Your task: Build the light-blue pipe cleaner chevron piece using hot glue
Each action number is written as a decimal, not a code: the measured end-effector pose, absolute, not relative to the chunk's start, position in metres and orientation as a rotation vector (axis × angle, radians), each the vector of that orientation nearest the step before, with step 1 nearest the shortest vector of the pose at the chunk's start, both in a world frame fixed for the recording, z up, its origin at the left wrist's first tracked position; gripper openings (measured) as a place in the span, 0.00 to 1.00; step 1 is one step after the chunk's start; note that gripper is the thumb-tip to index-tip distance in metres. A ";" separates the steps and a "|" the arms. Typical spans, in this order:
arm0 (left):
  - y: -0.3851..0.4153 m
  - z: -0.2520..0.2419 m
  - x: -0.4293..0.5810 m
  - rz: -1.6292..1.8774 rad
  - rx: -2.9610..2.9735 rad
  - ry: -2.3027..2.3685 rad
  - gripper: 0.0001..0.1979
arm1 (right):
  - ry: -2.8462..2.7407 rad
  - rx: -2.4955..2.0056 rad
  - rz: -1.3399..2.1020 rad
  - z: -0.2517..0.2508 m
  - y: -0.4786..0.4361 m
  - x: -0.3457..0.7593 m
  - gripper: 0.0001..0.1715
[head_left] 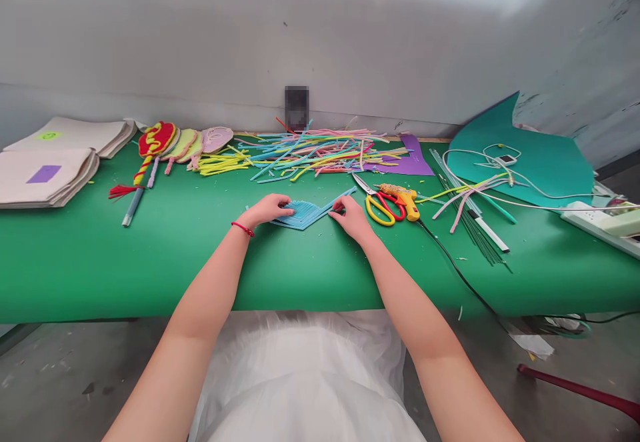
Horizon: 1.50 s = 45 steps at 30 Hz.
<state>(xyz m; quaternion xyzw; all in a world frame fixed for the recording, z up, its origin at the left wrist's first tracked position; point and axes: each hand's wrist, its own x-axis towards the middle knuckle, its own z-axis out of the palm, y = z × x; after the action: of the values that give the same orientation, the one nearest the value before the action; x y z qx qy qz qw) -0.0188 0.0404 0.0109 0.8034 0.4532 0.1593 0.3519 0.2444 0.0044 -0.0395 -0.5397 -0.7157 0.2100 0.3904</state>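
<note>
A flat light-blue piece made of pipe cleaners laid side by side (306,213) lies on the green table (150,262), shaped like a V. My left hand (267,209) rests on its left wing with fingers curled and pressing down. My right hand (350,218) pinches the edge of its right wing between thumb and fingers. A red cord circles my left wrist.
Behind the piece lies a heap of coloured pipe cleaners (310,152). Yellow-and-red scissors (380,205) and a yellow glue gun (403,199) with a black cord sit at the right. Finished woven shapes (173,142) and cloth bags (50,162) lie at the left; teal foam sheet (530,155) and power strip (600,219) at the right.
</note>
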 end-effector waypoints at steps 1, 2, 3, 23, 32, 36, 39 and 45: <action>0.040 0.011 -0.019 0.408 2.085 1.177 0.19 | -1.822 -1.370 0.534 -0.039 0.004 0.244 0.08; 0.040 0.011 -0.019 0.400 2.092 1.183 0.18 | -1.825 -1.369 0.534 -0.039 0.004 0.244 0.08; 0.040 0.010 -0.018 0.386 2.100 1.190 0.17 | -1.827 -1.370 0.535 -0.039 0.004 0.244 0.08; 0.001 0.000 -0.067 0.683 2.270 1.228 0.12 | -1.887 -1.270 0.448 -0.043 0.006 0.243 0.09; 0.004 -0.003 -0.072 0.567 2.374 1.172 0.10 | -1.913 -1.319 0.495 -0.050 0.013 0.250 0.10; 0.003 -0.003 -0.070 0.564 2.393 1.194 0.10 | -1.924 -1.322 0.500 -0.052 0.014 0.251 0.10; 0.004 -0.003 -0.068 0.562 2.398 1.205 0.09 | -1.922 -1.329 0.503 -0.052 0.014 0.252 0.09; 0.003 -0.002 -0.065 0.576 2.376 1.210 0.09 | -1.919 -1.345 0.510 -0.049 0.013 0.251 0.09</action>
<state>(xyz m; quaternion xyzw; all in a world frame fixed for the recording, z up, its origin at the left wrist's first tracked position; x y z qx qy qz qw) -0.0647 0.0035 -0.0019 0.8525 0.4340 0.2065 0.2055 0.2508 0.0128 -0.0492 -0.5225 -0.7456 0.1982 0.3631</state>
